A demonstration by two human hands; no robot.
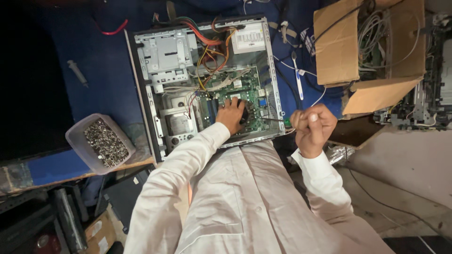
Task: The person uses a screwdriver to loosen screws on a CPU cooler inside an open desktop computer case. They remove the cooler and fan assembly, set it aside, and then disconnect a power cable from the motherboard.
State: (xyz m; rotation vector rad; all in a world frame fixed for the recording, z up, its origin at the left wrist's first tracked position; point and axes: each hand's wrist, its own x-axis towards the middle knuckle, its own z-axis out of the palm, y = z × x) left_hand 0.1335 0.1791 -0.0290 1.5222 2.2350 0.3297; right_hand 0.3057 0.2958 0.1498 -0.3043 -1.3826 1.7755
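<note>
An open desktop computer case [273, 80] lies on a blue work surface, its green motherboard [245, 89] and coloured wires exposed. My left hand [230, 114] rests on a dark round part, probably the cooler, on the motherboard, fingers curled over it. My right hand [313, 124] is closed in a fist just right of the case, gripping a thin screwdriver [275, 120] whose shaft points left into the case's lower right corner. Both arms wear pale long sleeves.
A clear plastic tub of metal screws [100, 142] sits at the left table edge. A cardboard box with cables [372, 47] stands at the right, other stripped hardware [423, 103] beside it. A syringe [77, 73] and a white tool [298, 75] lie on the blue surface.
</note>
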